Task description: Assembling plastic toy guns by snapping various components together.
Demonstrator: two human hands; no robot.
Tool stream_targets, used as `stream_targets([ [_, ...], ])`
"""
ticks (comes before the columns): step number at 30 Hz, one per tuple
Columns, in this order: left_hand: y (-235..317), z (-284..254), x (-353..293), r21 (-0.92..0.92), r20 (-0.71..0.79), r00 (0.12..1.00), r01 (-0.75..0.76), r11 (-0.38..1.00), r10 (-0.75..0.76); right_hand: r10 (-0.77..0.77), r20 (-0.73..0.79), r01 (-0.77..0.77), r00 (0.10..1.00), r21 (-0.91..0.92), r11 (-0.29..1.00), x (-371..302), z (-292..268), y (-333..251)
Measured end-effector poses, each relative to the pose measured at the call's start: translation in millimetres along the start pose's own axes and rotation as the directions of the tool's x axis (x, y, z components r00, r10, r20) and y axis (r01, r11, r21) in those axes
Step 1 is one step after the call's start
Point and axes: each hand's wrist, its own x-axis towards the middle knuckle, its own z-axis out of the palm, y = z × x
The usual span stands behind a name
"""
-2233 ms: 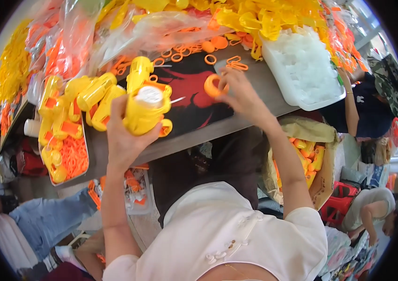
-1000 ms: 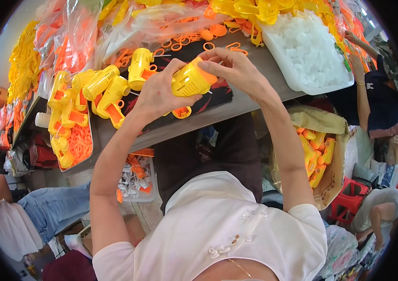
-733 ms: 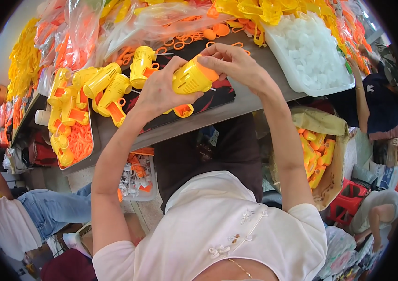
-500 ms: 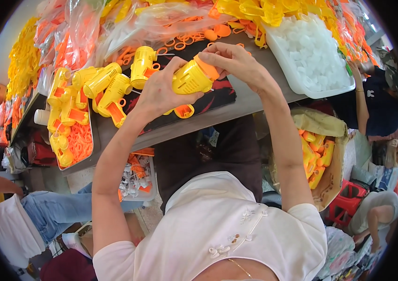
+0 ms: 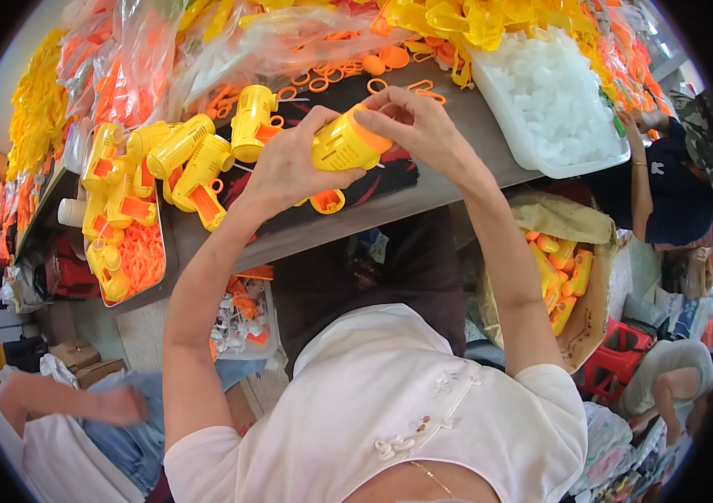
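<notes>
L hand [image 5: 293, 163] is wrapped round a yellow vented plastic housing [image 5: 344, 149], held tilted above the black-and-red mat [image 5: 398, 172] on the desk [image 5: 475, 126]. R hand [image 5: 411, 121] is curled narrow at the housing's upper R end, thumb + fingers on the orange end piece [image 5: 373, 134]; far-side fingertips hidden, so can't tell exact grip there. Orange piece sits at the housing mouth; can't tell if it's fully home.

For a good fit, I'd brace the body firmly w/ L palm, line the orange rim up square w/ the mouth, then press evenly all round rather than at one edge, since a lopsided push would prob. jam or crack thin plastic. Check the seam for gaps by eye & thumb.

A yellow orange-lined end [image 5: 328, 201] shows just below L hand; unclear if same housing or another. More yellow housings [image 5: 201, 168] lie to the L, some on the orange-parts tray [image 5: 161, 251]. White bin [image 5: 553, 170] of white plastic pieces [image 5: 549, 101] is at far R.
</notes>
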Motion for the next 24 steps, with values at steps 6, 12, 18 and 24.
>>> stream_targets([
  [6,0.4,0.5,-2.4,-0.068,-0.066,0.998,-0.006,0.998,0.001,-0.039,-0.058,0.037,0.998,-0.051,0.998,0.2,10.3,-0.4],
  [12,-6.2,-2.3,-12.5,0.028,-0.002,0.989,-0.147,0.989,0.148,-0.121,-0.065,0.114,0.991,-0.109,0.988,-9.9,16.9,-7.5],
  [18,1.3,0.8,-19.5,0.079,0.016,0.964,-0.266,0.961,0.266,-0.189,0.098,0.173,0.977,0.149,0.974,7.7,32.2,-11.7],
  [24,1.9,3.9,-18.6,0.089,0.026,0.932,-0.362,0.928,0.361,-0.32,0.157,0.313,0.934,0.072,0.947,-4.9,30.0,-14.1],
])
